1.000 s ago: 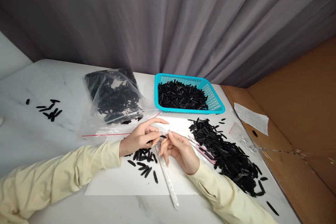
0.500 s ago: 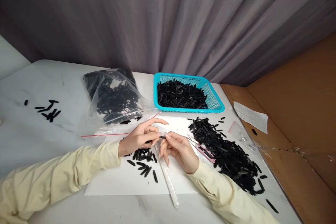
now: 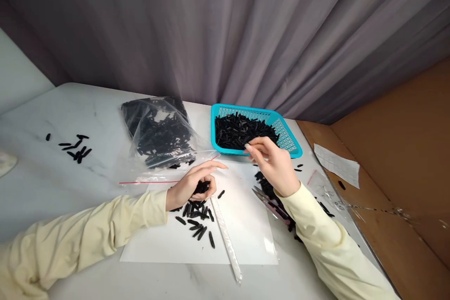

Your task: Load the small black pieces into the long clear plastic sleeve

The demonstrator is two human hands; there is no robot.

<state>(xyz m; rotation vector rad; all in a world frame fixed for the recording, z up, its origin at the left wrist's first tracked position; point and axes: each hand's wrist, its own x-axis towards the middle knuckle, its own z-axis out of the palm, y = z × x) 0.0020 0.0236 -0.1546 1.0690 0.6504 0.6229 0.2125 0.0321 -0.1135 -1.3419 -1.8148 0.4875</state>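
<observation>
My left hand [image 3: 195,183] is curled around several short black strips [image 3: 201,188], its index finger stretched out to the right. Below it more black strips [image 3: 197,213] lie scattered on a white sheet [image 3: 168,249]. My right hand [image 3: 270,159] is raised at the front rim of a blue plastic basket [image 3: 297,151], thumb and fingertips pinched together; what they hold, if anything, is too small to make out. Inside the basket lies a heap of the same black strips [image 3: 242,129]. A slim white plastic-wrapped stick [image 3: 228,243] lies right of the loose strips.
A clear zip bag [image 3: 161,133] of black strips lies at the back left. Scissors [image 3: 269,204] and another pile of strips [image 3: 263,183] are partly covered by my right arm. A few strips [image 3: 78,149] lie far left; a paper slip [image 3: 337,166] rests on cardboard at right.
My right hand has left the left hand's fingertips and moved up and right to the basket's front edge. The left hand stays over the sheet, still around the strips. The view has shifted slightly.
</observation>
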